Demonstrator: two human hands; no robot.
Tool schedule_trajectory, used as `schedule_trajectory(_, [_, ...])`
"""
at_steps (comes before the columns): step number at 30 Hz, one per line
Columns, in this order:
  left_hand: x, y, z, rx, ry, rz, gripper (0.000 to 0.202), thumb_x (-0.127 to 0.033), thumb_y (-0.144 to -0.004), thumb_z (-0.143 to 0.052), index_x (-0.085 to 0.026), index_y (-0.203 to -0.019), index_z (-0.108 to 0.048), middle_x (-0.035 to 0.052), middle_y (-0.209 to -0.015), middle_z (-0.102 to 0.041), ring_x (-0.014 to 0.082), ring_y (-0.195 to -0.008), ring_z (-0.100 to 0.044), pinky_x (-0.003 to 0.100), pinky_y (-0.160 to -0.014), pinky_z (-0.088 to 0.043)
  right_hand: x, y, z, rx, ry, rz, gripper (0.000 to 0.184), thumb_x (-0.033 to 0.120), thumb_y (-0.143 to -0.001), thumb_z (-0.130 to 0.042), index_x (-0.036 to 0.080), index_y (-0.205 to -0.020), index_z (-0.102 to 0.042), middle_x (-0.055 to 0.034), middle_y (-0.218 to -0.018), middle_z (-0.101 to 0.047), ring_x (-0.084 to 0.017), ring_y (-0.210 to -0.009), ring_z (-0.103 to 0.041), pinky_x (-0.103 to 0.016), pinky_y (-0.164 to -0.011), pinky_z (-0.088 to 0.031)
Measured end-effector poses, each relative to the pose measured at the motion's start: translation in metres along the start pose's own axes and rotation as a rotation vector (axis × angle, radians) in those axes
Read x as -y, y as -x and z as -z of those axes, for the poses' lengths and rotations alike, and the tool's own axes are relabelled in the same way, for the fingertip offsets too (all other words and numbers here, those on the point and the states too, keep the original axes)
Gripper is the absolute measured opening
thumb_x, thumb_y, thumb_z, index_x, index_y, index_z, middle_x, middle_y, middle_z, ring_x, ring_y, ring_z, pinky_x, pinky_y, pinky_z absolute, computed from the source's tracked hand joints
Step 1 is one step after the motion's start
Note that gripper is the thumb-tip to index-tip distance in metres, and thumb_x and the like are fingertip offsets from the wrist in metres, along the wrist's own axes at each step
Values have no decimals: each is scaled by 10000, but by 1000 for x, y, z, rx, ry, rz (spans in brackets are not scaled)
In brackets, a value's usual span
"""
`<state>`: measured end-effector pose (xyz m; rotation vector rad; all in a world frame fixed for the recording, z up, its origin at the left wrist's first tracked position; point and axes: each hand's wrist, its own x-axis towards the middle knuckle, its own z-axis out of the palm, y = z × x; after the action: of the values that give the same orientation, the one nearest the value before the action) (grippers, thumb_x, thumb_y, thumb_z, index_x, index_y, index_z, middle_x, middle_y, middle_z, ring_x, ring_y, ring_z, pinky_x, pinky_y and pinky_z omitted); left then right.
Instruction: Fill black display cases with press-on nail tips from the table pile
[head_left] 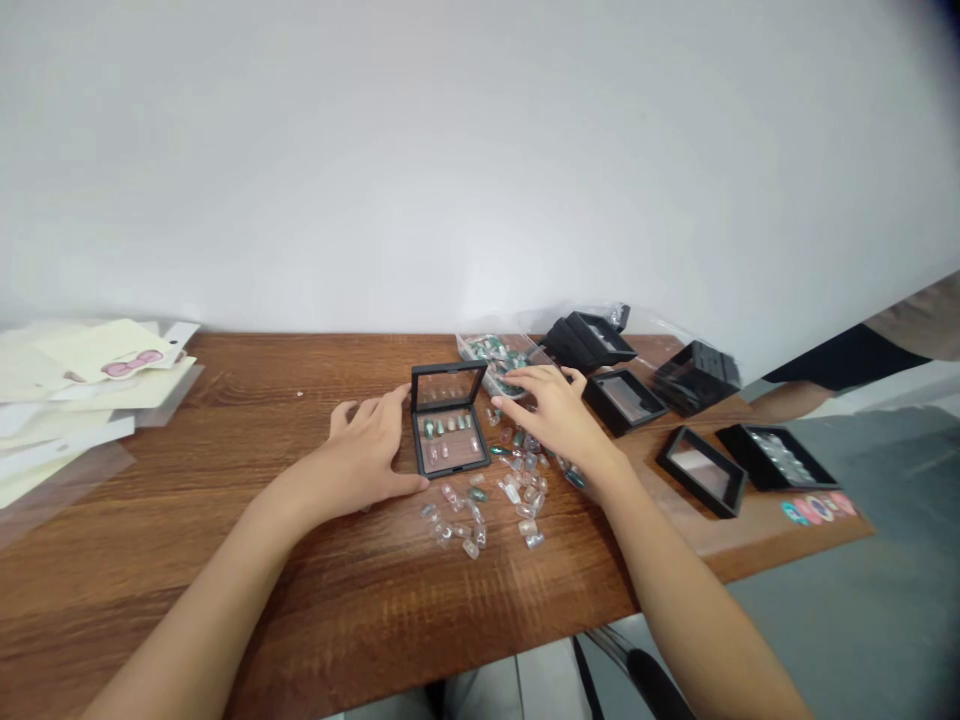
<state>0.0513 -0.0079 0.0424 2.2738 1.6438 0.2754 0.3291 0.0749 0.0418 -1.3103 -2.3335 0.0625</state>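
A small black case (459, 466) with a mirrored lid stands open on the wooden table. Inside lie two rows of press-on nails, green and silvery ones behind, pinkish ones in front. My left hand (367, 450) spans the case's left edge, fingers spread, thumb by the front corner and index finger by the hinge. My right hand (556, 408) hovers beside the case with fingers apart, its fingertips over a clear plastic tray (491, 347) of green and pale nails. Loose nails (529, 490) lie scattered in front of the case and below my right hand.
Black boxes (626, 398) with clear windows stand at the right, some stacked near the wall. Cream cards and clear sleeves (75, 400) pile up at the far left. Round stickers (817, 508) lie by the right edge. Another person's arm (784, 400) shows at far right.
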Motion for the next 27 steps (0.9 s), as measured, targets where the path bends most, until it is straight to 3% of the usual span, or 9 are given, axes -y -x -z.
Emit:
schedule_trajectory(7, [0,0,1,9,6,13,1027,-619,-769,-616,-121,-1524,-129,239,-1544,-338,399,-1423,-307,579,-1139,-154,0,-1,1,52,0,9,259,492,-931,-601,284,-989,-743,-38,-1188,-702,-276,-1184,-561,-538,-1040,-212])
schedule_trajectory(27, [-2,0,2,-8,22,8,1019,-594,-761,-628,-130,-1530,-146,233,-1540,-352,405,-1419,-318,582,-1138,-171,1,1,6,67,-61,-14,338,547,-915,-588,262,-1021,-735,-52,-1208,-702,-289,-1185,-570,-527,-1036,-233])
